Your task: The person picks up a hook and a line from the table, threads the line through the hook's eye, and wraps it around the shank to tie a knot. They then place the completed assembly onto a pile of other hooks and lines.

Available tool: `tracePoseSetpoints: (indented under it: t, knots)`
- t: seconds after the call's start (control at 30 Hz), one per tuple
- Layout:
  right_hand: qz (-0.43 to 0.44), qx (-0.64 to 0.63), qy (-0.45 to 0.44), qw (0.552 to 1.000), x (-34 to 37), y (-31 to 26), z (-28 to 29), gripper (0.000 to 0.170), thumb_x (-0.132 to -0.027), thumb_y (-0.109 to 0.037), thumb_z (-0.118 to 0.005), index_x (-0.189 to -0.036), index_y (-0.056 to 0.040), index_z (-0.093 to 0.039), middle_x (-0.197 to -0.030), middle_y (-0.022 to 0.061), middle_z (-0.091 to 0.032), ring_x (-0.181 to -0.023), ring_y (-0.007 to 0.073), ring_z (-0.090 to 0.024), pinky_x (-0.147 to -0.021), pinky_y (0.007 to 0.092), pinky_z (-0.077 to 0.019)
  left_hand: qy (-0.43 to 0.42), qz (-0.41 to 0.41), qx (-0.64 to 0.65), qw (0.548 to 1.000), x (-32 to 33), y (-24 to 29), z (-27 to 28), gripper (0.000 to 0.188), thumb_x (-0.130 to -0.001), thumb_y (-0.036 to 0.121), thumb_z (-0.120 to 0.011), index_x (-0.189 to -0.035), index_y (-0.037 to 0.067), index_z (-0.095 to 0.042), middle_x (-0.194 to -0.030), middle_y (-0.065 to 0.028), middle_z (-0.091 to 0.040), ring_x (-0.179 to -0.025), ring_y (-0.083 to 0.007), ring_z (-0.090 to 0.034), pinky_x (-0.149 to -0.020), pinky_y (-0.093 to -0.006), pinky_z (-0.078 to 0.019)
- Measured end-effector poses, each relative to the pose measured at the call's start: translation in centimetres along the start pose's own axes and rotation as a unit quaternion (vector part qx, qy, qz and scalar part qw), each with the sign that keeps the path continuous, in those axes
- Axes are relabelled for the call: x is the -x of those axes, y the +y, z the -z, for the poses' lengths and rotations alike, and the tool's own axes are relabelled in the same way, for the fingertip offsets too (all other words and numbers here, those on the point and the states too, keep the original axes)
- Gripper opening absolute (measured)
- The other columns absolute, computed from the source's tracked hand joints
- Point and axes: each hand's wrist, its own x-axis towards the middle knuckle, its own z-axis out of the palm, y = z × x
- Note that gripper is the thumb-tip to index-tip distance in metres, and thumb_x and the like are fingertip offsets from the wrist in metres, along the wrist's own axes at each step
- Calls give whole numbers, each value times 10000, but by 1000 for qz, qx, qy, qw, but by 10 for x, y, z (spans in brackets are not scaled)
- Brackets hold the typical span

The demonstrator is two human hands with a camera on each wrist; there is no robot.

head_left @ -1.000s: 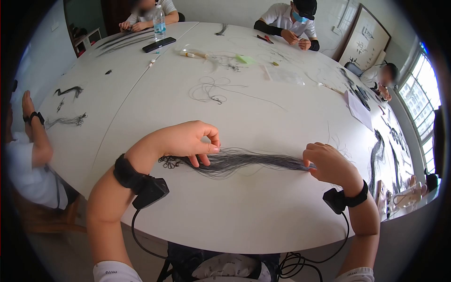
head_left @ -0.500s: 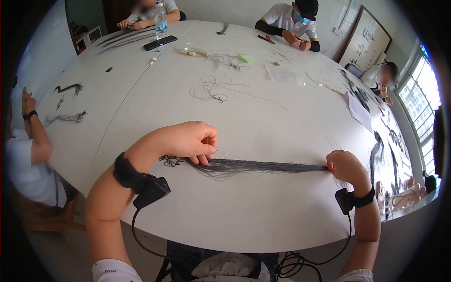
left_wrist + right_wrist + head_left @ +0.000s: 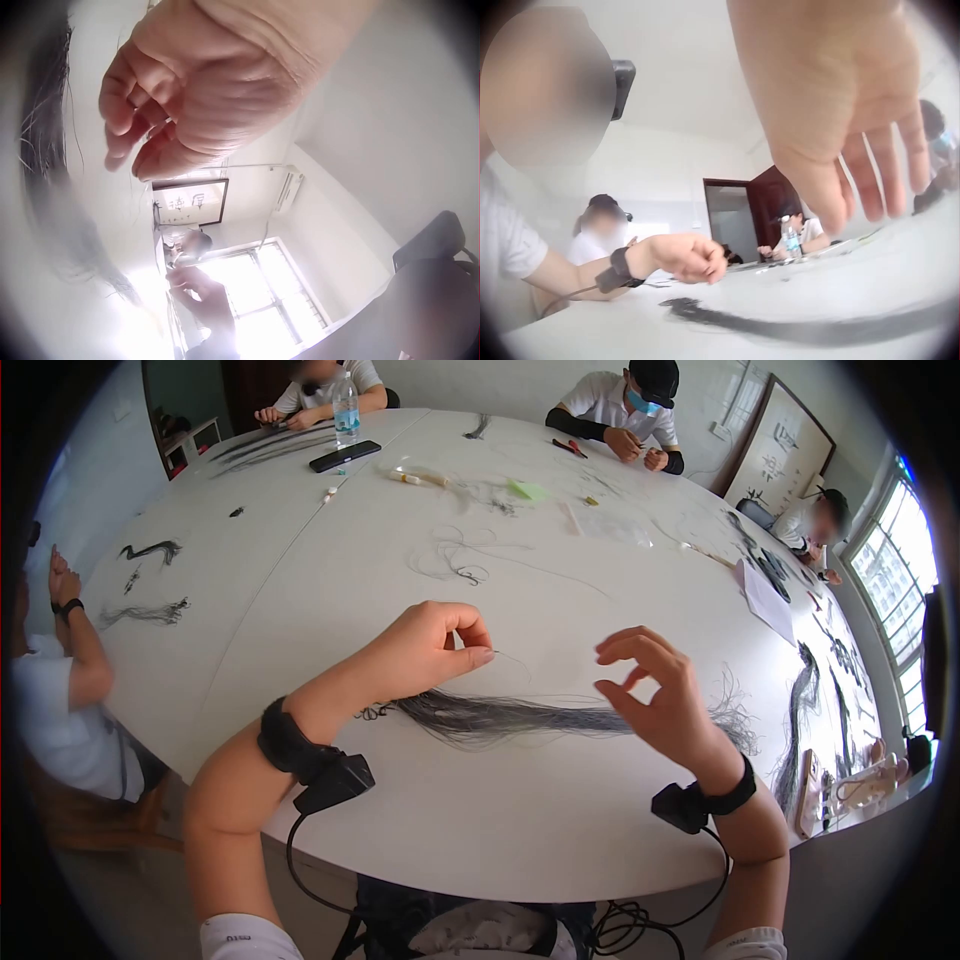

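Observation:
A long bundle of dark, hair-like strands (image 3: 520,717) lies across the white table in front of me, its looped end at the left and its frayed end at the right. Above the bundle's left part, my left hand (image 3: 425,650) pinches a fine dark strand (image 3: 515,659) between thumb and finger; it curves off to the right. My right hand (image 3: 665,695) is raised over the bundle's right part, fingers apart and loosely bent, holding nothing. The right wrist view shows the bundle (image 3: 810,330) on the table below that hand (image 3: 855,127).
Loose thin strands (image 3: 465,560) lie mid-table. Farther back are a phone (image 3: 345,456), a water bottle (image 3: 346,415) and a green paper piece (image 3: 527,489). More dark bundles (image 3: 797,710) and a white sheet (image 3: 765,597) are at the right. Other people sit around the table.
My right hand drew right along the bundle, let go and came back left, spreading its fingers. My left hand rose slightly to the right with a strand. The bundle's right end now lies fanned out.

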Motion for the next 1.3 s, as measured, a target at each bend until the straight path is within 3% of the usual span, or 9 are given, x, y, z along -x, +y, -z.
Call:
tracePoseSetpoints:
  t: [0.1, 0.17, 0.3, 0.37, 0.4, 0.47, 0.57, 0.8, 1.3]
  knots:
    - [6, -95, 5, 995, -11, -7, -31, 333, -737, 21, -653, -1055, -19, -562, -1105, 116, -571, -855, 223, -604, -580, 254, -519, 28, -11, 24, 999, -1, -1, -13, 163, -825, 181, -656, -876, 28, -627, -713, 23, -571, -609, -55, -455, -575, -223, -406]
    - [-32, -135, -18, 990, -16, -10, -43, 394, -755, 85, -611, -1126, -23, -535, -1188, 106, -529, -1053, 163, -550, -639, 231, -513, 19, -15, 80, 997, -1, -4, -20, 144, -829, 163, -654, -874, 28, -635, -743, 16, -596, -623, -55, -470, -585, -232, -414]
    - [-85, -235, -28, 968, -23, 2, -56, 360, -785, 85, -583, -1132, 9, -521, -1187, 117, -525, -1063, 176, -552, -655, 243, -530, 49, -39, 65, 996, 0, -4, -29, 114, -843, 130, -631, -890, 29, -654, -744, -1, -614, -601, -56, -496, -536, -218, -413]
    - [-122, -309, -22, 943, -24, 8, -59, 246, -807, -4, -630, -1046, 20, -578, -1039, 102, -600, -842, 167, -624, -636, 265, -548, 59, -45, 64, 995, 1, -2, -31, 110, -841, 119, -629, -899, 29, -655, -736, -7, -614, -591, -59, -507, -517, -216, -411]
    - [-124, -310, -22, 942, -24, 11, -59, 246, -807, -4, -630, -1046, 20, -578, -1039, 102, -600, -842, 167, -624, -636, 265, -548, 69, -52, 64, 994, 0, -1, -32, 108, -840, 109, -627, -907, 30, -657, -728, -13, -615, -581, -61, -518, -498, -215, -410]
    - [-194, -309, -60, 929, -23, 16, -57, 139, -823, -17, -619, -948, 43, -609, -870, 78, -628, -740, 139, -622, -622, 254, -535, 83, -63, 52, 993, -3, -4, -36, 102, -836, 98, -628, -905, 27, -653, -731, -20, -612, -579, -65, -528, -490, -218, -410]
    - [-198, -296, -46, 933, -23, 20, -58, 91, -836, -33, -609, -879, 44, -626, -750, 52, -617, -656, 116, -597, -597, 244, -514, 114, -92, 31, 989, -9, -6, -43, 84, -829, 75, -626, -894, 25, -642, -744, -33, -603, -579, -77, -547, -478, -226, -413]
    - [-211, -256, -21, 943, -22, 25, -59, 56, -851, -56, -606, -858, -2, -620, -698, 19, -601, -610, 58, -556, -528, 196, -463, 162, -146, -56, 974, -11, -10, -50, 88, -789, 48, -631, -775, 44, -544, -740, -21, -552, -510, -126, -499, -464, -259, -398]
    - [-191, -267, -14, 945, -17, 23, -62, 49, -848, -30, -578, -802, -15, -569, -634, -3, -554, -559, 46, -499, -472, 197, -389, 164, -168, -28, 972, -1, -10, -58, 79, -812, 38, -606, -784, 46, -532, -754, -23, -528, -548, -133, -518, -487, -256, -423]
